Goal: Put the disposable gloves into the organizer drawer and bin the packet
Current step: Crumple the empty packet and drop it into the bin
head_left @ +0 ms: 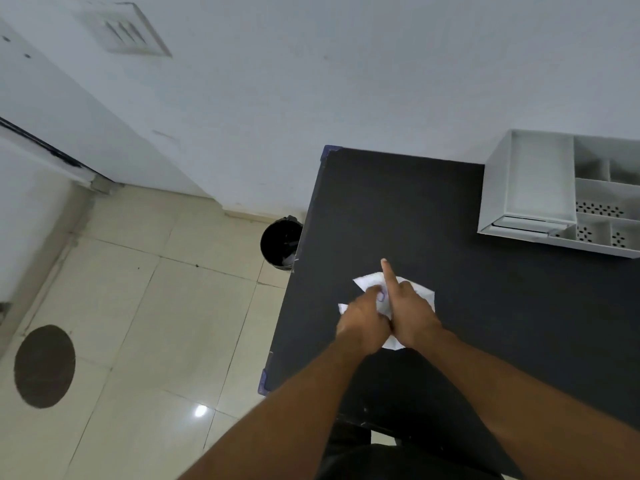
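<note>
A white packet of disposable gloves (420,294) lies on the black table (485,306), mostly under my hands. My left hand (363,322) pinches the packet near a blue mark. My right hand (410,311) presses on the packet, its index finger stretched out toward the wall. The white organizer (540,188) stands at the table's far right corner, with a closed drawer front (526,225) low on its near side and open compartments on top. A black bin (280,242) sits on the floor by the table's left edge.
Beige tiled floor spreads to the left, with a dark round patch (45,365) in it. A white wall runs behind the table. A dark chair seat (398,459) shows below, at the table's near edge.
</note>
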